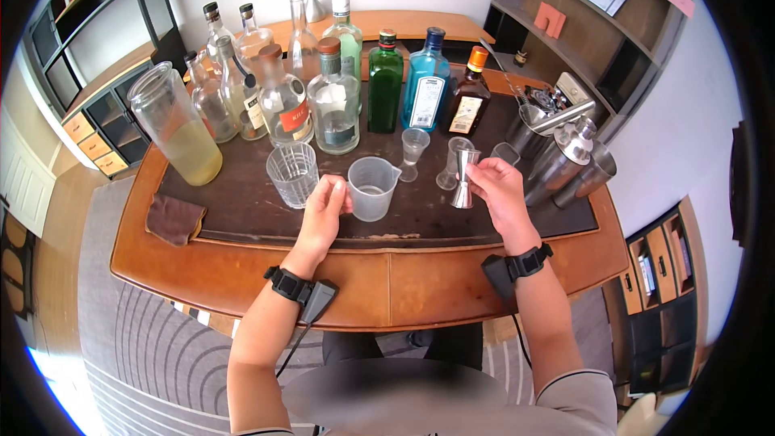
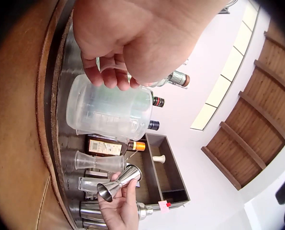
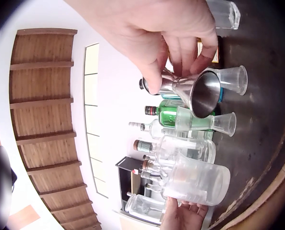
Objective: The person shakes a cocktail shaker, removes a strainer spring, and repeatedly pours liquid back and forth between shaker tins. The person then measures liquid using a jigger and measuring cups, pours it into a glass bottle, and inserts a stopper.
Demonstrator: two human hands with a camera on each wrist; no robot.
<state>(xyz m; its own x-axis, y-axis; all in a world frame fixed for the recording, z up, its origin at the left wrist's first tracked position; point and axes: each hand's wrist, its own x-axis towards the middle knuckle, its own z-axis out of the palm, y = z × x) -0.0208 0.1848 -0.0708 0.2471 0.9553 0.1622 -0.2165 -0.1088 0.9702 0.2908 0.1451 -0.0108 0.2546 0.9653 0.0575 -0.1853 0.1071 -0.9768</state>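
Note:
My left hand is at the left side of a translucent plastic measuring jug, fingers curled at its handle side. The jug stands on the dark table inset, spout to the right, with a little liquid low inside. My right hand pinches a shiny metal double jigger by its middle and upper part, thumb and fingers on opposite sides. In the right wrist view the jigger's wide cup shows bare metal inside. Two clear plastic jiggers stand close behind it. Left of my left hand is a ribbed glass.
Several bottles line the back, including a green bottle, a blue bottle and a dark orange-capped bottle. A pitcher of cloudy yellowish liquid stands left, a folded brown cloth nearer. Metal shakers crowd the right.

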